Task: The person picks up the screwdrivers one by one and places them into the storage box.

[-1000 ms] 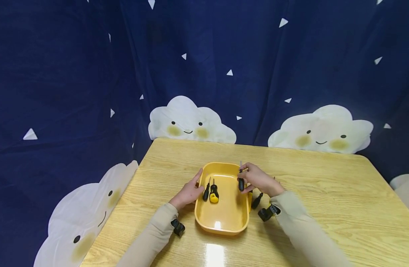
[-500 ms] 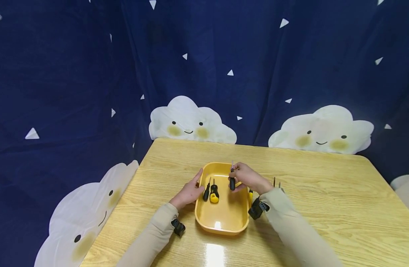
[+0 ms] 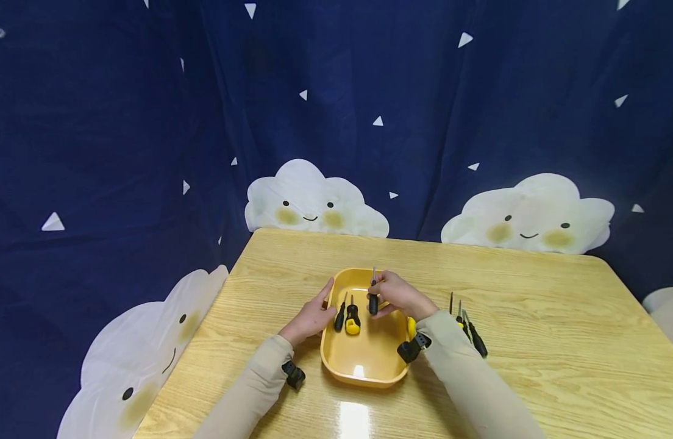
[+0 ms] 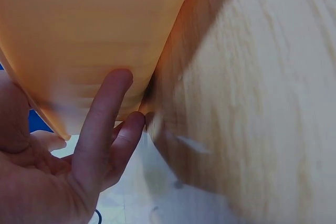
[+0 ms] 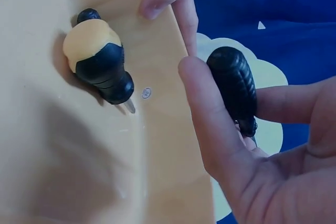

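My right hand (image 3: 398, 294) holds a black-handled screwdriver (image 3: 373, 305) above the upper part of the yellow plastic tray (image 3: 364, 361), its shaft pointing away from me. In the right wrist view the thumb and fingers pinch the black handle (image 5: 229, 77). My left hand (image 3: 309, 318) grips the tray's left rim, thumb over the inside. From the left wrist its fingertips (image 4: 122, 77) show against the outer wall. Inside the tray lie a slim black screwdriver (image 3: 339, 318) and a stubby black-and-yellow screwdriver (image 3: 352, 320), side by side.
Several screwdrivers lie on the wooden table (image 3: 545, 317) right of the tray, one with a black handle (image 3: 478, 342); my right forearm partly covers them. A yellow piece (image 3: 411, 328) shows beside the tray's right rim. Behind the table hangs a dark blue curtain (image 3: 336, 73) with clouds.
My right hand has moved left with the screwdriver, from the tray's right rim to over its inside. More screwdrivers at the right are uncovered. The left hand and tray stay put.
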`<state>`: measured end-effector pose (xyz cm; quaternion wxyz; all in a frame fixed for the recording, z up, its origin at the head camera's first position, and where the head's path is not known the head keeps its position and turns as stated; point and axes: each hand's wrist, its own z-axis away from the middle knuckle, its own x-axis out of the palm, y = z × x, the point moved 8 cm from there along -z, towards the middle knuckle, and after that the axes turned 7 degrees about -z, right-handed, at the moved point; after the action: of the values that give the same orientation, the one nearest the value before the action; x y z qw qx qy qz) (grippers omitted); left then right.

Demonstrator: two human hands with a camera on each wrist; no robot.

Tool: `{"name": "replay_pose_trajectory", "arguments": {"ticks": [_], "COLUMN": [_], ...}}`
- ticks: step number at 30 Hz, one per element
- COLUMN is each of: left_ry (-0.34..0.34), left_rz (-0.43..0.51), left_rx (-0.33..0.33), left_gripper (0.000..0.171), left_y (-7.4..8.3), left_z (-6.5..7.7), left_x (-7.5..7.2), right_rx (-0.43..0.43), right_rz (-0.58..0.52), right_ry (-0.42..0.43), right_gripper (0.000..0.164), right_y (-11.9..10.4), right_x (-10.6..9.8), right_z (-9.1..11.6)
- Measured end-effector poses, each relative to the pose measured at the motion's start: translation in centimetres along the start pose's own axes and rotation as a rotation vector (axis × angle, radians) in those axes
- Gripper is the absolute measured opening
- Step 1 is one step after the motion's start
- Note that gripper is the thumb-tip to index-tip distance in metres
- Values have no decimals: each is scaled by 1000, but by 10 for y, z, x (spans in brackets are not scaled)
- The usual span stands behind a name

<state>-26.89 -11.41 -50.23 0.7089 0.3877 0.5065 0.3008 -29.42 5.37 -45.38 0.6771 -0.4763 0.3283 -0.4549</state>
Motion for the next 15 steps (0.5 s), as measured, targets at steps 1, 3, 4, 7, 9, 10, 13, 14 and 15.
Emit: {"name": "replay_pose_trajectory", "arguments": {"ticks": [1,3,4,7,9,10,13,14,15], "left_ry": [1,3,3,3,6,6,7,6,4], "left_rz": [1,-1,-1,-1,-2,-1,-1,2,5], "left_rx": [1,5,6,13,15,16,16,15,13], "left_gripper": [71,71,71,71,72,72,72,72,72], "left_y": [0,0,0,1,1,1,0,0,0], "left_z": [0,1,1,0,0,0,-1,-1,-1], "left_x": [0,0,-1,-1,-1,-1,-1,0,0], "right_rx": [0,-1,-2,-6,-14,-15,-17,-15,-11], "right_rz": [-2,-8,-7,-3,2,1,9,11,15], "right_ry": [2,5,6,13,17,23,37,39,41], "right_gripper": [11,11,11,12,13,12,10,10,9], "right_y": [1,5,6,10,12,13,14,15,16], "right_x": [0,0,0,1,2,2,3,4,5], "right_z": [-1,-3,-5,-7,-8,-9,-11,-12,-13]}}
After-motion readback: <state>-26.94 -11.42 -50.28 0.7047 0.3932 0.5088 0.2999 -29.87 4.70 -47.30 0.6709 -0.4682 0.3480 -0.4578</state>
